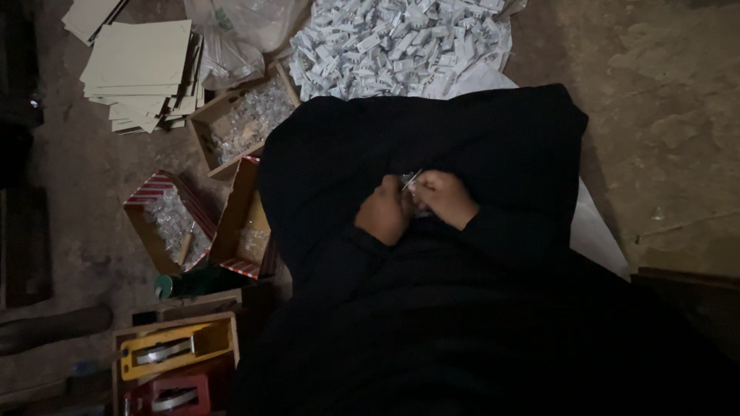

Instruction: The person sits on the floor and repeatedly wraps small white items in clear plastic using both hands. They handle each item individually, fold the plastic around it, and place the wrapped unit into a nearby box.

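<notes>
My left hand (383, 213) and my right hand (445, 197) meet over my lap, which is covered by black cloth (432, 146). Between the fingers of both hands sits a small clear plastic packet (411, 185) with a pale thin piece sticking up from it. Both hands are closed around this small thing. What is inside it is too small and dark to tell.
A heap of small white packets (401, 42) lies on a white sheet ahead. Left of my lap stand open cardboard boxes (245, 115) (171, 222) (245, 231) with clear shiny pieces. Flat cardboard sheets (142, 69), a plastic bag (239, 35), and tape dispensers (173, 350) are at the left.
</notes>
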